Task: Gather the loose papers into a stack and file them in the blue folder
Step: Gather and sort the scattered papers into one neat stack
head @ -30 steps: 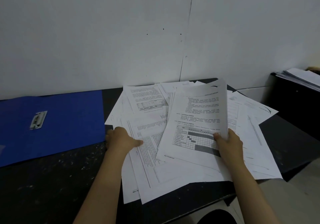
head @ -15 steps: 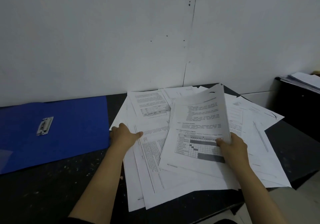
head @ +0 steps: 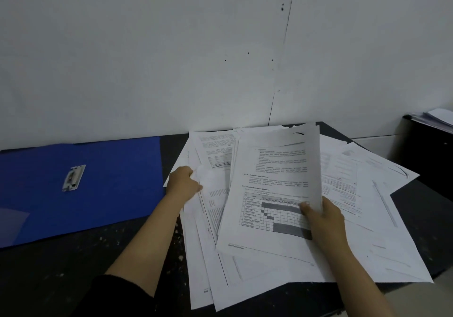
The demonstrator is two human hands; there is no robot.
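Papers lie fanned in a loose heap on the right half of the dark desk, overlapping at many angles, with a few near sheets hanging past the desk's near edge. From the head view, the right hand pinches a small bundle by its near right corner, thumb on the printed chart, and tilts it up off the heap. The left hand is closed on the left edge of a sheet lower in the pile, fingers curled round the paper so that it crumples a little at the grip.

To do this step well, I judge the person should draw the left sheets in under the raised bundle, then stand the lot on edge and tap it square against the desk. Pinching by one corner lets pages sag and slip, so a fuller hold along the side would serve better. The overhanging sheets want pulling in first, or they may slide to the floor.

Blue folder lies open and flat on the left, just beside the heap, its metal clip facing up; nothing lies on it. A clear sheet rests at its near left corner. Far right, another pile of paper sits on a dark cabinet, well apart. The wall stands close behind, leaving little room at the far edge.
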